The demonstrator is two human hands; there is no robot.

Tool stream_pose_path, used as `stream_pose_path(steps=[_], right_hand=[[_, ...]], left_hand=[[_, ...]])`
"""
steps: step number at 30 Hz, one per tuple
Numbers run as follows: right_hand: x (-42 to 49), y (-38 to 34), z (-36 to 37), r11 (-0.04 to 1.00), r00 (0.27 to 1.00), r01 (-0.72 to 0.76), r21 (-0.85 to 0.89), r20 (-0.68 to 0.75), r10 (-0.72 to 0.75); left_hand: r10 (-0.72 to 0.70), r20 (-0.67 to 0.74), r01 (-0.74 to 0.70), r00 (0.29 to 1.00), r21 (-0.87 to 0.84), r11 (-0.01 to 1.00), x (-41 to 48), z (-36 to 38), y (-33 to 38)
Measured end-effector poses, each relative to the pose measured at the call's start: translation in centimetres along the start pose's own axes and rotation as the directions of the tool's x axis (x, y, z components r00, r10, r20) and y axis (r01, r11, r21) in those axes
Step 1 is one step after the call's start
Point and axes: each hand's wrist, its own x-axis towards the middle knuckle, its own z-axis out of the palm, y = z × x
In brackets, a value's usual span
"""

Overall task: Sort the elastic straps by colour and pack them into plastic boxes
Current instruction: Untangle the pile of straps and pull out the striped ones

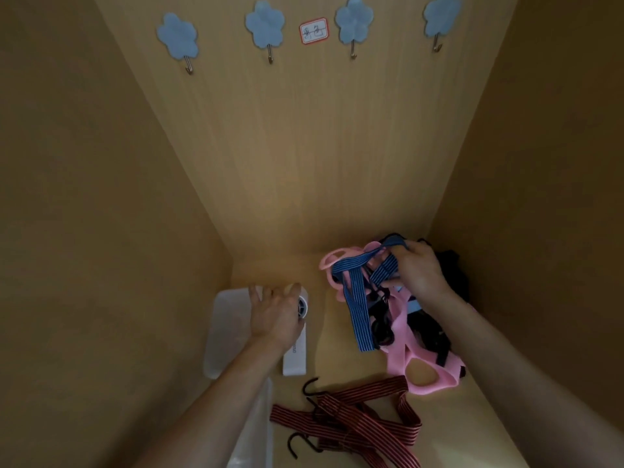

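Step in hand: picking one colour out of the mixed heap, with the receiving box steadied.

1. At far left, a white plastic box (229, 319) lies on the shelf floor. The left hand (275, 315) rests flat on it, fingers spread and straight, gripping nothing.
2. A clear plastic box (256, 430) lies nearer, at the lower edge. Boxes counted: two.
3. The red straps (364, 420) lie in a tangle in front, apart from the heap. At least two dark hooks show; the number of straps cannot be told.
4. The blue strap (354, 309) hangs folded over the heap, its upper end in the right hand (418, 271), whose fingers and thumb pinch the webbing. One blue strap counted; any more would be hidden.
5. Below it, pink straps (401, 352) and black straps (449, 275) are intertwined; neither can be counted.
6. On the back wall: four flower hooks (265, 25) and one label (314, 31).

Next move, as judged: lift the blue strap clear without dragging pink loops along, then carry it leftward to a box
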Motion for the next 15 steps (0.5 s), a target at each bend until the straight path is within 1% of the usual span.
stream_pose_path(steps=[1,2,3,4,5,6,7,8,9,11,14,15], right_hand=[[-0.1,-0.5,-0.3,1.000,1.000,0.009,0.012,0.012,-0.009],[-0.3,-1.0,-0.5,0.999,1.000,0.018,0.027,0.022,-0.019],[-0.5,-1.4,-0.7,0.999,0.999,0.027,0.039,0.030,-0.028],[-0.6,-1.7,-0.9,0.998,0.999,0.035,0.043,0.035,-0.037],[-0.6,-1.8,-1.0,0.998,0.998,0.042,0.039,0.035,-0.043],[-0.7,-2.0,-1.1,0.998,0.998,0.048,0.031,0.032,-0.049],[-0.8,-2.2,-1.1,0.998,0.998,0.053,0.025,0.030,-0.054],[-0.9,-2.4,-1.2,0.998,0.998,0.058,0.029,0.036,-0.059],[-0.9,-2.5,-1.3,0.997,0.997,0.065,0.044,0.047,-0.067],[-1.3,-2.9,-1.4,0.995,0.994,0.080,0.058,0.075,-0.085],[-1.6,-3.8,-1.9,0.990,0.988,0.106,0.088,0.103,-0.114],[-1.6,-4.2,-2.1,0.987,0.986,0.115,0.112,0.106,-0.127]], left_hand=[[0.011,-0.015,-0.011,1.000,-0.022,1.000,-0.1,0.0,0.2],[0.029,-0.050,-0.033,0.998,-0.081,0.996,-0.3,-0.1,0.6],[0.045,-0.080,-0.060,0.996,-0.189,0.980,-0.6,-0.3,1.4],[0.037,-0.096,-0.070,0.995,-0.360,0.930,-1.1,-0.8,2.4],[0.008,-0.050,-0.034,0.999,-0.558,0.829,-1.6,-1.6,3.7],[-0.004,0.050,0.039,0.999,-0.719,0.694,-2.1,-2.5,5.1],[0.015,0.141,0.111,0.990,-0.834,0.541,-2.5,-3.6,6.4],[0.041,0.186,0.153,0.982,-0.900,0.409,-2.7,-4.7,7.7],[0.049,0.174,0.151,0.984,-0.941,0.303,-2.6,-5.4,8.7],[0.014,0.095,0.091,0.995,-0.980,0.180,-2.1,-6.7,10.0],[-0.081,-0.048,-0.036,0.996,-0.988,0.148,-0.9,-6.8,10.4],[-0.098,-0.081,-0.065,0.992,-0.986,0.152,-0.5,-6.5,10.3]])
